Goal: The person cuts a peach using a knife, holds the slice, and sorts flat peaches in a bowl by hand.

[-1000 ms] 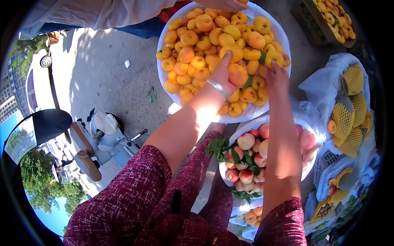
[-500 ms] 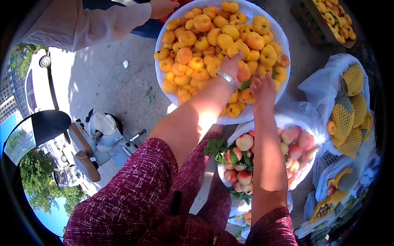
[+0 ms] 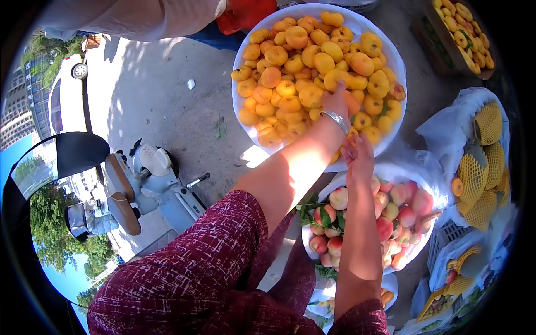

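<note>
My left hand [image 3: 335, 104], with a silver bracelet at its wrist, is down among yellow flat peaches [image 3: 279, 89] piled in a white-lined round basket [image 3: 244, 125]. Its fingers curl against an orange-yellow peach [image 3: 352, 104]; most fingertips are hidden. My right hand [image 3: 359, 156] is over the near rim of that basket, fingers apart and slightly bent, with nothing visible in it. Below the right forearm is a second lined basket [image 3: 416, 252] of pink-white peaches [image 3: 385, 226] with green leaves.
A box [image 3: 432, 53] of yellow fruit stands at the upper right. Net-wrapped fruit [image 3: 474, 173] in white plastic lies at right. A scooter [image 3: 153, 173] is parked at left on the concrete. Another person's sleeve [image 3: 167, 19] and a red bag [image 3: 243, 14] are at the top.
My right hand has drawn back from over the yellow peaches to the basket's near rim. My left hand stays at the same spot in the pile. The view has shifted slightly.
</note>
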Action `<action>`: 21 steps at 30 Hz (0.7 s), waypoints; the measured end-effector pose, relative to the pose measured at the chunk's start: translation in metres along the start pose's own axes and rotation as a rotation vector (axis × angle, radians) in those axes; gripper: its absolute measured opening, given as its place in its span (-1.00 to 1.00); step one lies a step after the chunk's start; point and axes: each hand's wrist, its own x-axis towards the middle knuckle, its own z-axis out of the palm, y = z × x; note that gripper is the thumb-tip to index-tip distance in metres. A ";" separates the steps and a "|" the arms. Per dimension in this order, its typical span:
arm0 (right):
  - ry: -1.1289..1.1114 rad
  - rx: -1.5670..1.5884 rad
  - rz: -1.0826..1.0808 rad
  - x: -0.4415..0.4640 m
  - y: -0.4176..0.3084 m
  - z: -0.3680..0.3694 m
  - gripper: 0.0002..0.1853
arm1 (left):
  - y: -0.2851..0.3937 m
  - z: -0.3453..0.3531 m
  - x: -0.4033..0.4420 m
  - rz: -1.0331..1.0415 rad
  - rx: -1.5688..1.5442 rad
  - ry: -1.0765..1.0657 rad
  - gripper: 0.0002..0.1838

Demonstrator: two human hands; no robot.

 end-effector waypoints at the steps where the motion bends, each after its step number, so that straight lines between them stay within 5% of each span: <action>1: -0.033 -0.024 -0.002 0.003 0.001 -0.002 -0.40 | -0.001 -0.002 -0.007 0.012 -0.022 -0.046 -0.49; 7: -0.097 -0.001 0.012 0.005 -0.003 0.000 -0.41 | -0.003 -0.027 -0.009 -0.156 -0.045 -0.105 -0.53; 13: -0.159 -0.312 -0.160 0.016 0.001 0.006 -0.52 | 0.063 -0.073 -0.067 0.230 0.594 -0.157 -0.61; 15: -0.223 -0.715 -0.502 0.016 -0.006 0.022 -0.50 | 0.108 -0.111 -0.024 0.716 0.987 -0.081 -0.62; 19: -0.432 -1.486 -1.273 0.019 -0.033 0.089 -0.46 | 0.165 -0.137 0.034 0.842 1.601 0.297 -0.58; 21: -0.433 -1.680 -1.441 0.037 -0.026 0.109 -0.48 | 0.168 -0.133 0.043 0.837 1.788 0.403 -0.55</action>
